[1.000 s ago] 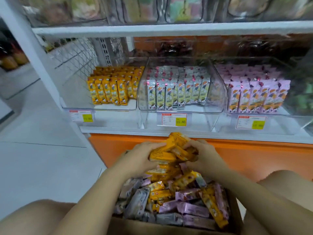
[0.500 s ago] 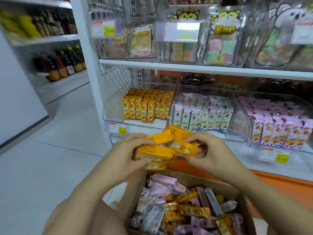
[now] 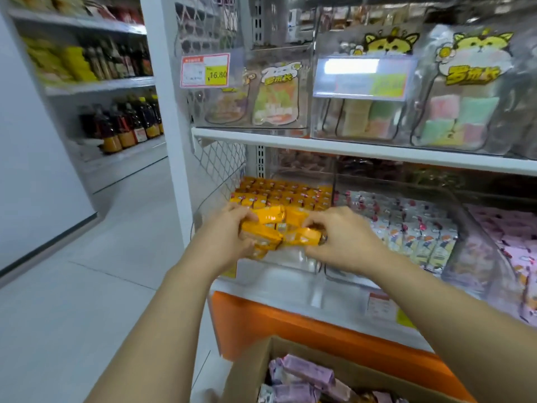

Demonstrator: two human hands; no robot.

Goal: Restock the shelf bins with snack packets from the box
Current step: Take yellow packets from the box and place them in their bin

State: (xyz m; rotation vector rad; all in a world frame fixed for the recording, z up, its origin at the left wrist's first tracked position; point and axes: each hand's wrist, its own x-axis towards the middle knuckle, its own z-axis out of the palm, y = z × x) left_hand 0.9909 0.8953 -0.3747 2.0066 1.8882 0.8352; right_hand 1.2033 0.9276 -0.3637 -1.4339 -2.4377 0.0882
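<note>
L hand (image 3: 229,237) and R hand (image 3: 345,242) hold a bunch of yellow packets (image 3: 279,228) between them, right over the front of the yellow bin (image 3: 290,266). L fingers (image 3: 242,212) curl round the bunch's left end, thumb underneath. R fingers (image 3: 318,219) pinch the right end, thumb below too. Packets are glossy foil, flat oblongs, stacked loosely and a bit skewed.

The bin is clear hard plastic w/ rounded corners. Inside, rows of the same yellow stock (image 3: 284,193) stand upright and tight in the back part; the front part is hidden by the hands.

Just right of the bin is a 2nd clear bin (image 3: 470,251) w/ white packets (image 3: 412,228) in upright rows. Further right are pink packets (image 3: 517,248). Left of the bin is white wire mesh (image 3: 220,164) in a diamond pattern. Above the bin, a flat white shelf (image 3: 348,146) carries clear boxes of bagged pastel sweets, and a price tag (image 3: 205,70) reads 16.80. Below the bin is a smooth orange panel (image 3: 290,324). Lower yet is an open brown cardboard box (image 3: 252,370), w/ purple packets (image 3: 308,373) jumbled inside. Far left of the bin are blurry dark bottles (image 3: 128,123) on another rack.
</note>
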